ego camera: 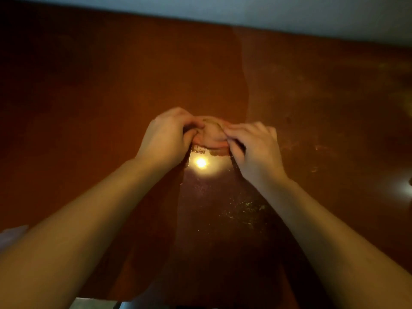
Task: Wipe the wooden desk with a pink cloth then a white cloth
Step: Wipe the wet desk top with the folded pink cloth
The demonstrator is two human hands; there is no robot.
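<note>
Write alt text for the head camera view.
The left hand and right hand grip a bunched cloth between them on a reddish-brown wooden desk. A bright light reflection shines on the desk just nearer than the cloth.

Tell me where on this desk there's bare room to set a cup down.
The desk is bare along the far side, between the bunched cloth and the wall, and out left of the left hand. Right of the right hand is open too. Crowded: the middle, where both hands grip the cloth; specks dot the near middle.
</note>
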